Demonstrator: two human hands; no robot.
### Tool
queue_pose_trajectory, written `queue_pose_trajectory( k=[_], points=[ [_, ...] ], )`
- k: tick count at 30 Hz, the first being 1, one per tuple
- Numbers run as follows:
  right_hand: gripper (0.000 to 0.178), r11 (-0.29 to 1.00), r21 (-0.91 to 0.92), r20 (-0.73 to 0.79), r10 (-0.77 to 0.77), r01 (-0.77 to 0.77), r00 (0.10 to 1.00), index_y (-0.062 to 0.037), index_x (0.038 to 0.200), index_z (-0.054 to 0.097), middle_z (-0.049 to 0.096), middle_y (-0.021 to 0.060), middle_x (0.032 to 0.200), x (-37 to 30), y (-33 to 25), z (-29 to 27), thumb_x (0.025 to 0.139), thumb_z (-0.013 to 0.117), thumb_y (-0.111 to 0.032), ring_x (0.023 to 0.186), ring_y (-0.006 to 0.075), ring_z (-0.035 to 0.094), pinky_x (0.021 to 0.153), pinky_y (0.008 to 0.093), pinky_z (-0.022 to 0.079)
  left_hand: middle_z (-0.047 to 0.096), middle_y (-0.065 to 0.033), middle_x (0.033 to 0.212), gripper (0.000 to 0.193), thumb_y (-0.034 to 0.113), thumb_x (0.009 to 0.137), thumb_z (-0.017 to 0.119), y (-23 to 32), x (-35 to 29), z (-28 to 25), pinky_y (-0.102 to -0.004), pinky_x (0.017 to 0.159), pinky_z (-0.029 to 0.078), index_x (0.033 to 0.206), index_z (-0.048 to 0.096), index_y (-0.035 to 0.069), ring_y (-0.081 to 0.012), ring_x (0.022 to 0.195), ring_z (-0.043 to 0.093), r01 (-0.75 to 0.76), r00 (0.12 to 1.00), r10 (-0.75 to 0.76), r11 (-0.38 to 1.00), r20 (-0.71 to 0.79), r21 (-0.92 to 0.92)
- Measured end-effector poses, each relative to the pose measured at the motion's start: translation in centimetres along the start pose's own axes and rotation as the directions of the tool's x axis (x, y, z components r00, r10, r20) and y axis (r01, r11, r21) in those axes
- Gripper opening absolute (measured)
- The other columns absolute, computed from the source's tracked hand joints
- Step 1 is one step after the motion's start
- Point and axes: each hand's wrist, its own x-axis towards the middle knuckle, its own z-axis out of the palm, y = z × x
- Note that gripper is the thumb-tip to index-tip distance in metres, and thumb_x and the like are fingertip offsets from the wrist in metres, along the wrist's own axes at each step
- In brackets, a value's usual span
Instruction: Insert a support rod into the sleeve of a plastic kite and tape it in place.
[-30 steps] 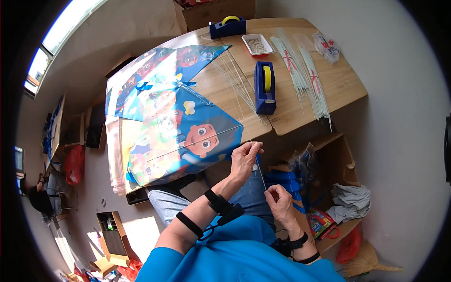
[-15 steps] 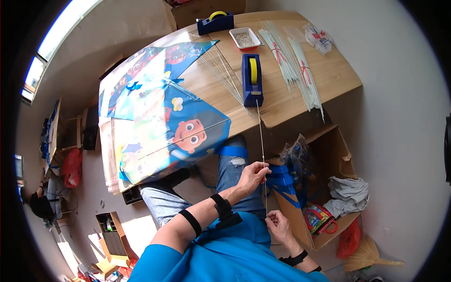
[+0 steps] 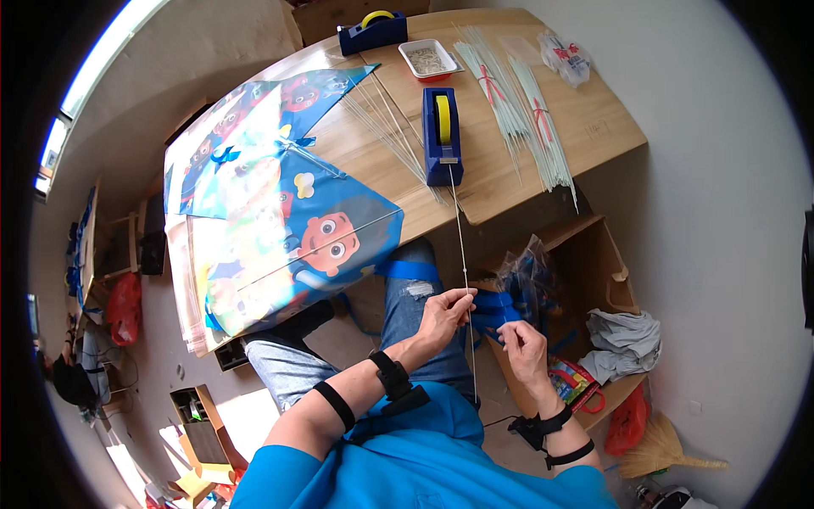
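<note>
Hard to say what the right hand (image 3: 524, 349) is up to: fingers curled in beside the rod, apart from it, and the palm's hidden, so I can't tell if anything's in there. The left hand (image 3: 445, 318) is easier, it's got the thin pale rod (image 3: 462, 250) pinched between thumb and fingertips, though those fingers cover a bit of it. Can't tell if the rod's far end actually touches the blue tape dispenser (image 3: 455, 140) it overlaps. Glare washes out part of the printed sheet (image 3: 339, 204), and the clear bag (image 3: 530, 271) is too shadowy to read.

The rod itself is skinny, nearly straight, with a tiny bump partway along. It's out past the table edge, running from the dispenser's front down over the lap.

Table (image 3: 585, 127) is light wood with a seam. On it: a second dispenser (image 3: 373, 36), a small white-and-red tray (image 3: 431, 76), and rod bundles (image 3: 500, 100) tied in red. Below right there's a cardboard box (image 3: 610, 254) with grey cloth (image 3: 623, 343), then a straw broom (image 3: 657, 450) by the plain wall (image 3: 712, 254).
</note>
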Motion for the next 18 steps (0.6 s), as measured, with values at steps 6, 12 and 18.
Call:
queue_pose_trajectory(
  k=[6, 12, 18],
  points=[
    [0.022, 0.978, 0.055, -0.189, -0.187, 0.201, 0.964, 0.0018, 0.099, 0.066, 0.067, 0.0066, 0.079, 21.0, -2.7, 2.2, 0.095, 0.058, -0.018, 0.067, 0.0124, 0.062, 0.063, 0.0255, 0.050, 0.066, -0.0037, 0.083, 0.012, 0.012, 0.093, 0.063, -0.8, 0.1, 1.3, -0.0218, 0.069, 0.049, 0.097, 0.062, 0.001, -0.0081, 0.075, 0.060, -0.065, 0.997, 0.058, 0.982, -0.049, -0.179],
    [0.029, 0.986, 0.101, 0.079, 0.126, -0.134, 0.989, -0.0035, 0.104, 0.066, 0.065, -0.0003, 0.084, 30.3, -4.1, 6.5, 0.092, 0.064, -0.030, 0.064, 0.0076, 0.057, 0.057, 0.0219, 0.048, 0.064, -0.0025, 0.086, 0.011, 0.012, 0.093, 0.063, -1.1, 0.4, 1.5, -0.0232, 0.072, 0.050, 0.098, 0.060, 0.002, -0.0092, 0.079, 0.061, -0.070, 0.997, 0.064, 0.986, -0.042, -0.151],
    [0.016, 0.918, 0.265, 0.102, 0.277, -0.294, 0.956, -0.0095, 0.093, 0.068, 0.059, -0.0050, 0.071, 31.3, -4.2, 6.6, 0.086, 0.072, -0.023, 0.053, 0.0034, 0.047, 0.043, 0.0191, 0.036, 0.064, -0.0022, 0.085, 0.011, 0.012, 0.093, 0.063, -1.0, 0.7, 1.7, -0.0214, 0.068, 0.048, 0.098, 0.060, 0.003, -0.0083, 0.078, 0.061, -0.045, 0.999, 0.041, 0.987, -0.031, -0.157]
  ],
)
